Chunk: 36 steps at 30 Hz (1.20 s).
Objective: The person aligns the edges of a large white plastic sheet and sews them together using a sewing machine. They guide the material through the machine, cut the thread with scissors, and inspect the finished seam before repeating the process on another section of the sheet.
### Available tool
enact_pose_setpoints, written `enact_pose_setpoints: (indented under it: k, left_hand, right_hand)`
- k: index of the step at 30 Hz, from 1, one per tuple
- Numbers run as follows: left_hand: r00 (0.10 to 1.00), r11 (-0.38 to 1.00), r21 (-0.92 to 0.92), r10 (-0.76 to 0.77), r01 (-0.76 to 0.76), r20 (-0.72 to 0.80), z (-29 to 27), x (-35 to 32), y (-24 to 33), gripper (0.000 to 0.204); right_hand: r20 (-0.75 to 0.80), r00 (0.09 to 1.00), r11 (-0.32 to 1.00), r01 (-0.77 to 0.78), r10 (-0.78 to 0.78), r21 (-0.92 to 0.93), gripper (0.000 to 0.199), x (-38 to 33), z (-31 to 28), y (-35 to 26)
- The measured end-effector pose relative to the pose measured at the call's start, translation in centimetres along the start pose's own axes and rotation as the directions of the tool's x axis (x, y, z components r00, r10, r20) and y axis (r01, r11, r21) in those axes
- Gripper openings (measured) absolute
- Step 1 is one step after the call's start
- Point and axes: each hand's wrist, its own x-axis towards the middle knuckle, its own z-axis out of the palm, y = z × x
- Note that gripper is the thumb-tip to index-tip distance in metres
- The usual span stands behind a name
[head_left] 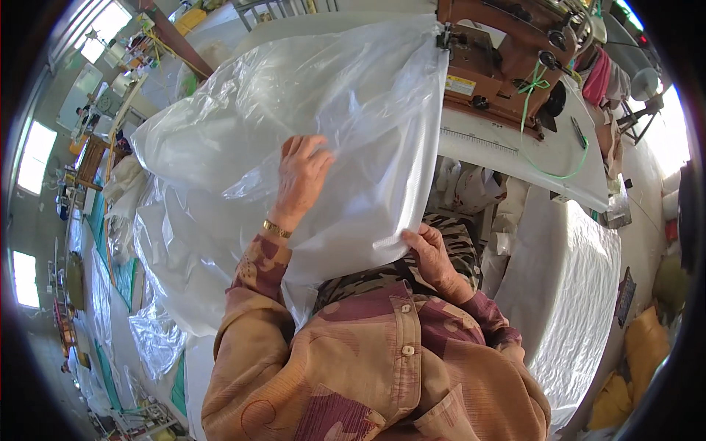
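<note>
A large translucent white woven plastic sheet or bag (353, 213), with a shiny clear film layer (243, 95), spreads across my lap and the table. Its right edge runs up to the needle end of a brown sewing machine (493, 66). My left hand (301, 176) is over the middle of the sheet, its fingers loosely bent and apart, with nothing visible in them. Lower down, my right hand (430, 253) pinches the sheet's near right corner between thumb and fingers. Part of the right hand's grip is hidden behind the fold.
The white machine table (544, 158) carries a ruler scale, a green string (533, 84) and a small dark tool (579, 132). A stack of shiny white sheeting (566, 294) stands to my right. More plastic (158, 338) lies at the left. Yellow cloth (643, 353) is at the far right.
</note>
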Motion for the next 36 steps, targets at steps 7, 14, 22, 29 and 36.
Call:
enact_pose_setpoints:
  k: [7,14,22,29,36]
  left_hand:
    - [0.981,0.904,-0.384,-0.186,0.189,0.047,-5.5,-0.4,5.5,0.011]
    - [0.890,0.647,-0.612,-0.297,0.455,0.347,-4.2,-2.1,11.6,0.023]
    - [0.996,0.941,-0.338,-0.004,0.036,0.094,-2.1,-3.3,12.7,0.021]
    - [0.971,0.972,-0.172,0.188,-0.162,0.148,-2.7,-2.8,12.9,0.020]
    - [0.938,0.882,-0.430,-0.036,0.192,0.345,-2.0,-1.8,11.5,0.014]
  right_hand:
    - [0.047,0.997,0.998,0.055,-0.056,0.020,0.015,-0.3,1.7,-0.7]
    - [0.101,0.981,0.985,0.169,-0.165,-0.032,0.025,-1.1,4.2,-1.8]
    - [0.153,0.897,0.591,0.394,-0.415,-0.704,0.022,-2.0,4.0,-1.7]
    - [0.377,0.774,0.258,0.554,-0.508,-0.791,0.016,-2.0,4.2,-2.3]
    - [0.565,0.682,0.025,0.648,-0.465,-0.761,0.013,-1.3,4.8,-3.0]
